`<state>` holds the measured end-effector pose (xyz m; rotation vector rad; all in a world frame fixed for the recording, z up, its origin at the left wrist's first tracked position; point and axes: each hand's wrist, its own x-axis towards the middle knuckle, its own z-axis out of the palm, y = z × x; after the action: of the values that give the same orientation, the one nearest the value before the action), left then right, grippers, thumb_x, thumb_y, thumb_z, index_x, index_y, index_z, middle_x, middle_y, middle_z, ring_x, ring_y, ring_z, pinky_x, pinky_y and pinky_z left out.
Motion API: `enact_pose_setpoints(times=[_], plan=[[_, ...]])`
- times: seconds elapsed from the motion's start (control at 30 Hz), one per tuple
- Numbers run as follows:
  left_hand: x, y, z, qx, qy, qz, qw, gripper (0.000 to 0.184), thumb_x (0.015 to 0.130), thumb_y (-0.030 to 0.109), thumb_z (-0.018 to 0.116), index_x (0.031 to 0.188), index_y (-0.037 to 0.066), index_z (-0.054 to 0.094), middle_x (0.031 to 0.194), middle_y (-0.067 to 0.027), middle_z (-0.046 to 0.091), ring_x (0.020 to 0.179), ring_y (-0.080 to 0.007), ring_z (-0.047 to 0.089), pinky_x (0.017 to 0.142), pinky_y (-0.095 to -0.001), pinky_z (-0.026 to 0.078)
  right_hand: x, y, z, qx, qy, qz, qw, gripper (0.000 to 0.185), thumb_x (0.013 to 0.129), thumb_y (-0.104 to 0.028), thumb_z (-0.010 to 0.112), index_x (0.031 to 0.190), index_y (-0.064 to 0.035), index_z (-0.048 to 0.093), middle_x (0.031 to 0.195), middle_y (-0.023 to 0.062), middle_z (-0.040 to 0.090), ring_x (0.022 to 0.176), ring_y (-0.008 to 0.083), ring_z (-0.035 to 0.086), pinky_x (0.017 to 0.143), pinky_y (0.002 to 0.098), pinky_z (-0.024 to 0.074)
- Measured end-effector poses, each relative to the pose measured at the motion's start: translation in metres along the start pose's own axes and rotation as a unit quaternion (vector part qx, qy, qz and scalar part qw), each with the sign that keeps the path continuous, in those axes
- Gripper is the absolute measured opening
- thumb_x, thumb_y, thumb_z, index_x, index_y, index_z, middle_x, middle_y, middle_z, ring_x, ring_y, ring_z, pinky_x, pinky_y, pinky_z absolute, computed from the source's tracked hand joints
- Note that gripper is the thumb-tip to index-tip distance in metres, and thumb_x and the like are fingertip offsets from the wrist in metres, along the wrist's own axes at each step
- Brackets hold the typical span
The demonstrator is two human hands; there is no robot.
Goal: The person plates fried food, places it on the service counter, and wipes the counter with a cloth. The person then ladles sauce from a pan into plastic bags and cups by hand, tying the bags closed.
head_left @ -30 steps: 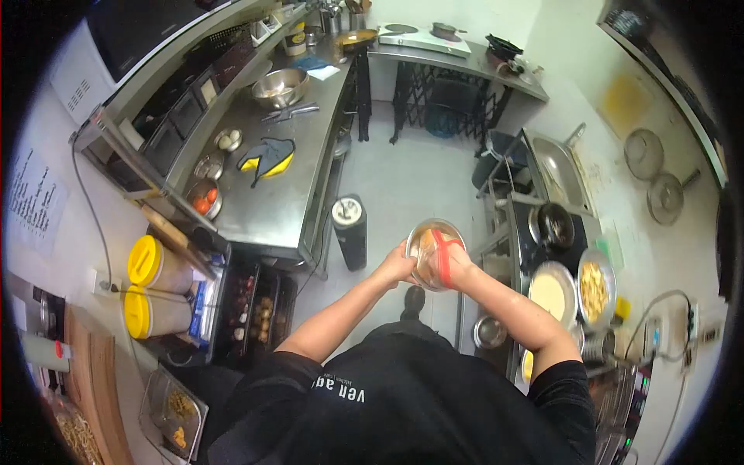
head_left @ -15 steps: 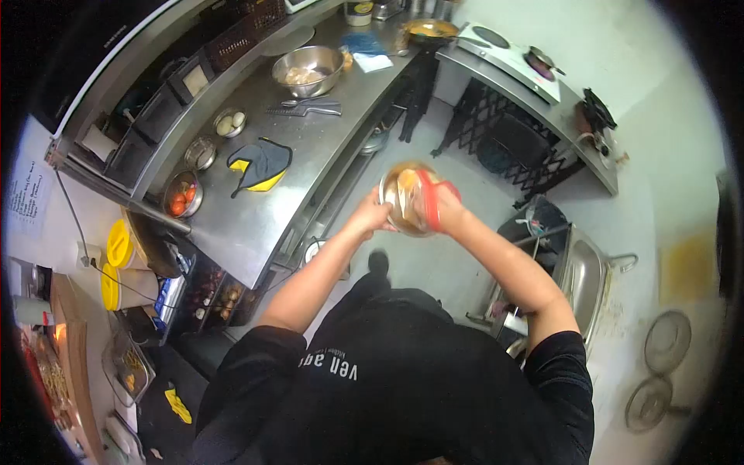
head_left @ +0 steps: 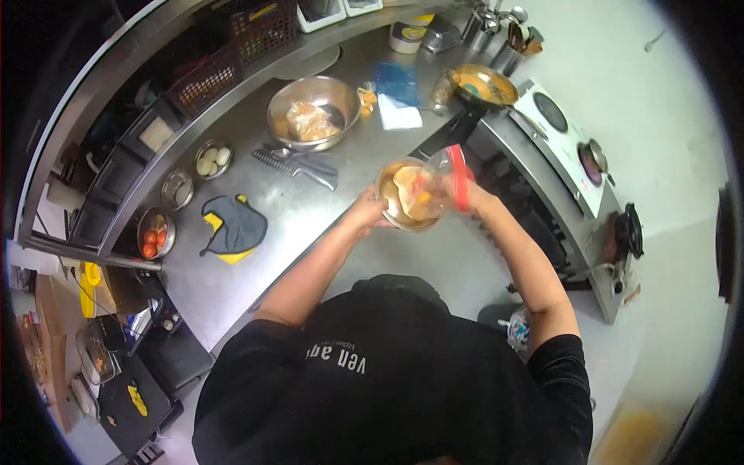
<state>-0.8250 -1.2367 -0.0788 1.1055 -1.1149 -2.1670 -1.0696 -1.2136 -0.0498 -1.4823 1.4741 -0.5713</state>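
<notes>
A round metal bowl [head_left: 389, 186] is held out in front of my body, above the floor beside the counter. My left hand [head_left: 369, 211] is closed on its left rim. Pale, flat pieces of food [head_left: 406, 184] and something orange show inside. At the bowl's right side, my right hand [head_left: 470, 194] grips a clear plastic container [head_left: 445, 164] with a red rim, tilted against the bowl. The container's wall and the red rim partly hide the fingers of that hand. Whether the container rests on the bowl I cannot tell.
On the steel counter [head_left: 232, 283] are a large mixing bowl [head_left: 280, 101] with a bagged item, a knife [head_left: 314, 172], a grey-yellow mitt [head_left: 236, 225] and small bowls of eggs [head_left: 213, 160] and tomatoes [head_left: 153, 239]. A pan [head_left: 496, 87] and hotplate [head_left: 549, 112] stand right.
My body and view have moved toward the counter. Both hands still hold their things; the clear container has shifted up and right, showing more of the bowl's contents.
</notes>
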Motion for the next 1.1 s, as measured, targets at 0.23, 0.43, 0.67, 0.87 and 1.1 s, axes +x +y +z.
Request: enact_pose_setpoints(times=[0.23,0.43,0.67,0.87,1.1], plan=[[0.128,0.074,0.004,-0.048,0.100,0.065,0.992,0.056,0.080,-0.005,0.050,0.132,0.008,0.031,0.115,-0.0167,0.057,0.083,-0.0284,0.067,0.063,-0.0353,0.060,0.135,-0.044,-0.101,-0.311,-0.021,-0.088,0.946,0.037,0.078,-0.029,0.064,0.110,-0.0095,0.063,0.102,0.0152,0.065,0.091,0.0270,0.063,0.080,0.0373,0.0485],[0.264,0.115,0.006,-0.181,0.202,0.129,0.954,0.062,0.076,-0.012,0.047,0.133,0.008,0.031,0.120,-0.0169,0.053,0.089,-0.0306,0.066,0.060,-0.0375,0.061,0.306,-0.034,-0.207,-0.458,-0.174,-0.352,0.798,0.038,0.077,-0.028,0.063,0.113,-0.0162,0.061,0.090,0.0136,0.065,0.081,0.0289,0.063,0.076,0.0393,0.0491],[0.380,0.162,-0.008,-0.252,0.357,0.144,0.888,0.057,0.078,-0.012,0.044,0.131,0.008,0.033,0.112,-0.0189,0.057,0.084,-0.0336,0.066,0.055,-0.0393,0.061,0.391,-0.067,-0.260,-0.512,-0.196,-0.290,0.784,0.026,0.079,-0.021,0.061,0.102,-0.0104,0.065,0.085,0.0158,0.065,0.076,0.0272,0.063,0.072,0.0399,0.0489],[0.434,0.193,-0.039,-0.308,0.449,0.132,0.828,0.054,0.080,-0.006,0.047,0.131,0.006,0.033,0.114,-0.0183,0.055,0.086,-0.0334,0.064,0.057,-0.0421,0.060,0.536,-0.022,-0.243,-0.458,-0.234,-0.288,0.808,0.036,0.074,-0.037,0.062,0.099,-0.0108,0.067,0.090,0.0197,0.065,0.084,0.0316,0.064,0.073,0.0422,0.0505],[0.510,0.151,-0.113,-0.294,0.541,0.106,0.781,0.058,0.084,0.003,0.053,0.136,0.003,0.028,0.113,-0.0194,0.056,0.080,-0.0288,0.066,0.049,-0.0350,0.057,0.556,-0.031,-0.226,-0.401,-0.136,-0.213,0.881,0.033,0.070,-0.036,0.066,0.083,-0.0064,0.069,0.083,0.0182,0.066,0.078,0.0329,0.064,0.073,0.0412,0.0501]])
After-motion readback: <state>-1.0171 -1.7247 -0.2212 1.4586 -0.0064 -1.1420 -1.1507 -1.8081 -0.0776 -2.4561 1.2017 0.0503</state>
